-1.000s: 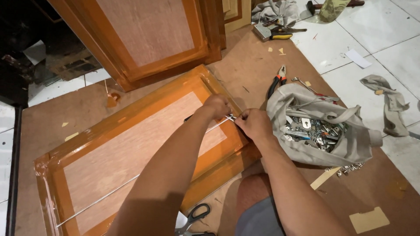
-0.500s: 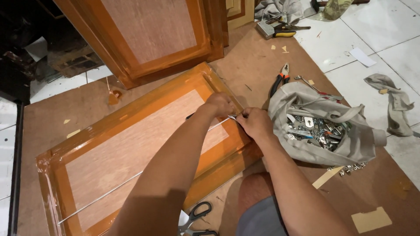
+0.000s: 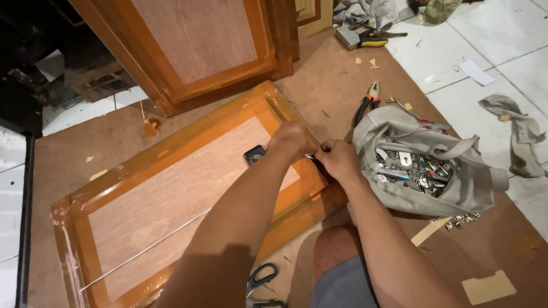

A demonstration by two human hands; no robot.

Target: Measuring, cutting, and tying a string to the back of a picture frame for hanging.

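Note:
An orange-framed wooden door panel (image 3: pixel 171 188) wrapped in clear film lies flat on brown floor board. My left hand (image 3: pixel 291 141) and my right hand (image 3: pixel 337 161) meet over its right-hand frame edge, fingertips pinching a small pale piece, perhaps film or tape, between them. What exactly they hold is too small to tell. A small black object (image 3: pixel 254 154) lies on the panel just left of my left hand. A thin metal rod (image 3: pixel 142 251) lies across the panel's lower part.
A grey cloth bag (image 3: pixel 434 171) full of metal hardware sits right of my hands, with pliers (image 3: pixel 365 105) behind it. Black scissors (image 3: pixel 261 279) lie by my knee. A second door panel (image 3: pixel 194 45) leans at the back. A rag (image 3: pixel 516 134) lies on white tiles.
My hands stay pinched together at the panel's right edge. The view has shifted slightly, and the small black object on the panel now shows beside my left hand.

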